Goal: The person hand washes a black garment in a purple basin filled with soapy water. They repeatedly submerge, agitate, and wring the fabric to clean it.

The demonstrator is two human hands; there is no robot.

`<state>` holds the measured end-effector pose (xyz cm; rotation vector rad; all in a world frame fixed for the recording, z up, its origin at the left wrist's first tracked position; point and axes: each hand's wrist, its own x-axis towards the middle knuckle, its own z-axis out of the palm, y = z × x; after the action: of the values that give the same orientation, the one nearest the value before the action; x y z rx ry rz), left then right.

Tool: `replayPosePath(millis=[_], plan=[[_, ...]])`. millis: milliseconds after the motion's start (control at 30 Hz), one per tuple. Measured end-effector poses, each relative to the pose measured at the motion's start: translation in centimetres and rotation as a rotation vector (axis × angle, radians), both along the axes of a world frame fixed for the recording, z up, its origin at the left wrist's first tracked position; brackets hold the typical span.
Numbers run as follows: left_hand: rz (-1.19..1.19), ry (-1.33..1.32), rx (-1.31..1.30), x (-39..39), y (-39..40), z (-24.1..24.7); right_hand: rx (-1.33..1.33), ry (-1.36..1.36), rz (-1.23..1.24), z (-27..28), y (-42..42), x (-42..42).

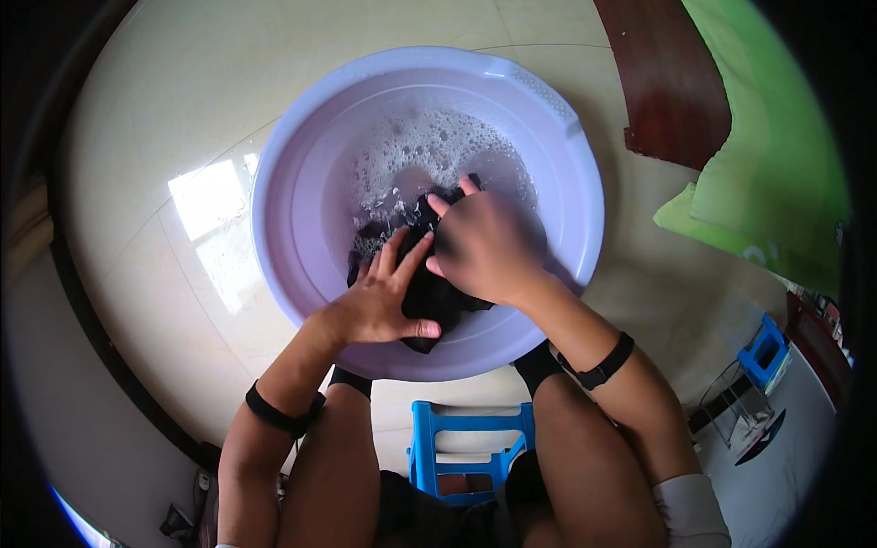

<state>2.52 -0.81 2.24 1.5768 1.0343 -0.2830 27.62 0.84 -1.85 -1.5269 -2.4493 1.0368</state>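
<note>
A round lavender plastic basin (318,137) stands before me with foamy water (438,140) in its bottom. Wet black cloth (428,301) lies bunched from the suds up the near inner wall. My left hand (380,294) rests on the cloth palm down, its fingers spread and its thumb near the basin's near side. Over the cloth's right part is my right hand (493,274), its visible fingertips apart. A blurred round patch covers much of that hand, so whether it grips the cloth is hidden.
Between my legs stands a blue plastic stool (425,445). Green fabric (760,185) hangs at the right beside a dark red wooden piece (675,89). Another blue stool (764,353) is farther right. Shiny beige floor tiles (185,137) surround the basin.
</note>
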Motion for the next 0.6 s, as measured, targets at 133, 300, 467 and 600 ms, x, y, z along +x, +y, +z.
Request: replayPosePath(millis=[133,300,467,600], plan=[[-0.144,0.076,-0.057,0.8,-0.5,1.0,-0.190,-0.066,0.201,1.6,-0.4,1.0],[-0.244,0.189,0.043,2.4,-1.4,0.8,-0.320,-0.223,0.403,3.6,-0.6,0.7],[-0.218,0.231,0.250,2.4,-2.5,-1.9,-0.338,-0.324,0.424,3.3,-1.0,-0.4],[-0.248,0.307,0.385,2.8,-3.3,-3.3,-0.213,-0.396,0.384,2.5,-2.1,-1.1]])
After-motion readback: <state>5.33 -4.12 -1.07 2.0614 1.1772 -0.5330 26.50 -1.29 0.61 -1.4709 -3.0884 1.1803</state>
